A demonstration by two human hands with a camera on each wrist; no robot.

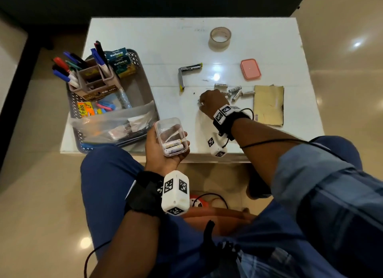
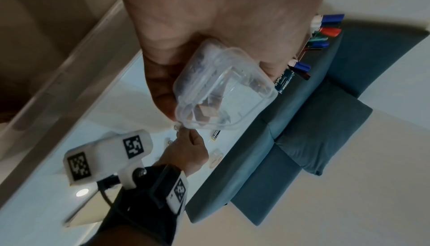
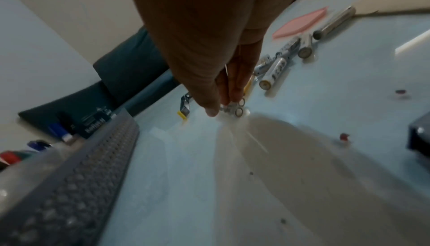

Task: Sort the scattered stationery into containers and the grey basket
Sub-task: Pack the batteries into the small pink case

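While the left hand (image 1: 163,151) grips a clear tub (image 1: 171,136), the right hand (image 1: 212,101) pinches batteries (image 3: 235,109).

Right hand (image 1: 213,101) hides batteries (image 3: 235,109) under fingers (image 3: 210,110).

A small clear plastic container (image 1: 171,136) sits lidless and tilted in the palm of the left hand (image 1: 163,151), two white batteries (image 1: 173,147) lying side by side at its lower end. Loose batteries (image 1: 235,92) lie scattered on the white table just beyond the right hand (image 1: 213,101), whose fingertips (image 3: 213,111) pinch one battery (image 3: 235,109) against the tabletop. The grey perforated basket (image 1: 143,87) stands left of both hands, holding markers and packets.
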